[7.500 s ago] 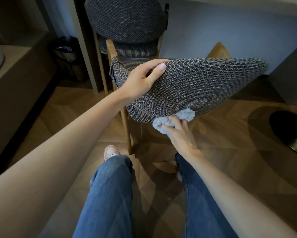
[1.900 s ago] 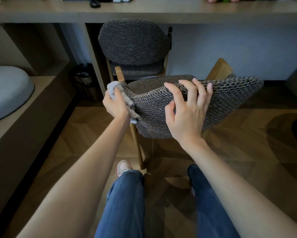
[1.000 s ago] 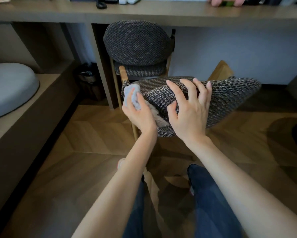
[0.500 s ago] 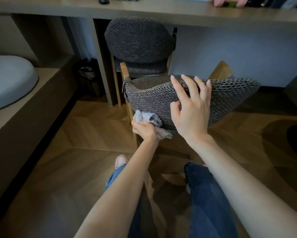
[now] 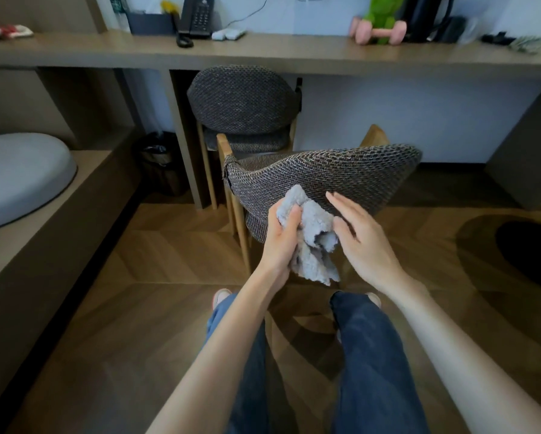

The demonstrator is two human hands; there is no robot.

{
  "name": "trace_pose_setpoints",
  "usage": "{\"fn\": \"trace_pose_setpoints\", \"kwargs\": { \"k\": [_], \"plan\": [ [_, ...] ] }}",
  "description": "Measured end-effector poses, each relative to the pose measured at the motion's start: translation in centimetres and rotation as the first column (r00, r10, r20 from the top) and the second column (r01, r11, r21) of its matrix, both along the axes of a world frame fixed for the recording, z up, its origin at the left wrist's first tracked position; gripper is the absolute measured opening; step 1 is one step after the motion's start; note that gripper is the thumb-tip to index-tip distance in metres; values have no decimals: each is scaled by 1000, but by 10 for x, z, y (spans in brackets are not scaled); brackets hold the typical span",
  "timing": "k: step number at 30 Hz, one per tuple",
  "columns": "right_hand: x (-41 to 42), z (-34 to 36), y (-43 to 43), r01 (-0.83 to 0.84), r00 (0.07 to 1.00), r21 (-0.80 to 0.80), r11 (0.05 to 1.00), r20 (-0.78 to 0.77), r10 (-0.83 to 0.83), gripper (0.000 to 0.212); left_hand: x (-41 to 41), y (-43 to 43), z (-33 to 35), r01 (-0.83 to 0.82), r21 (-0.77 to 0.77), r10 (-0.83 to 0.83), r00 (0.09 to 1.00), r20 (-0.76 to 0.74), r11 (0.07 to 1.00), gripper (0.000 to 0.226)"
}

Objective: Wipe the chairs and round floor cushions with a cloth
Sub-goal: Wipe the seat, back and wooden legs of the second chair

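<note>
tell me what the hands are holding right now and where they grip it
The left hand grips the grey cloth near its top, the rest hanging loose. The right hand is open beside it, holding nothing.

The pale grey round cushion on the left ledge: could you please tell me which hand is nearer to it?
Left. The left hand, gripping the fluffy grey cloth, is to the right of the pale grey round cushion; the right hand lies farther right, beyond the cloth.

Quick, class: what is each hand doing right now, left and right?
Left hand: grips the grey cloth.
Right hand: open, fingers straight, holding nothing, just beside the cloth.
</note>
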State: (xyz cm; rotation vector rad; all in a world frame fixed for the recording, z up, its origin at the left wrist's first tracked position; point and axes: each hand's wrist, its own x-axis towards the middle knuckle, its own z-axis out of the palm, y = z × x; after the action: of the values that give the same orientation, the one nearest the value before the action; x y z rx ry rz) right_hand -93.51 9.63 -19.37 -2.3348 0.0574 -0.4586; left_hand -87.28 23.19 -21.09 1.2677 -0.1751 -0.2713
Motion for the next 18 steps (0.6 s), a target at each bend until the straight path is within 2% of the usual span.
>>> {"fn": "trace_pose_setpoints", "kwargs": {
  "k": [2, 4, 7, 11, 18],
  "plan": [
    [-31, -8, 7, -100, 990, 180, 979, -81, 116, 50, -16, 2, 5, 81, -59, -86, 992, -92, 995, 30],
    [-55, -15, 16, -141, 980, 325, 935, -88, 178, 54, -32, -1, 8, 133, -118, -157, 962, -222, 984, 36],
    [-81, -20, 25, -41, 996, 458, 888, -49, 71, 47, -58, -5, 8, 212, -140, -250, 897, -365, 967, 43],
    [-104, -20, 28, 112, 993, 447, 888, -12, -120, 41, -81, -4, 4, 312, -110, -328, 844, -423, 944, 36],
    [-132, -22, 30, 127, 990, 441, 888, 5, -144, 41, -103, 2, 7, 379, -24, -359, 851, -384, 925, 39]
  ]
}}
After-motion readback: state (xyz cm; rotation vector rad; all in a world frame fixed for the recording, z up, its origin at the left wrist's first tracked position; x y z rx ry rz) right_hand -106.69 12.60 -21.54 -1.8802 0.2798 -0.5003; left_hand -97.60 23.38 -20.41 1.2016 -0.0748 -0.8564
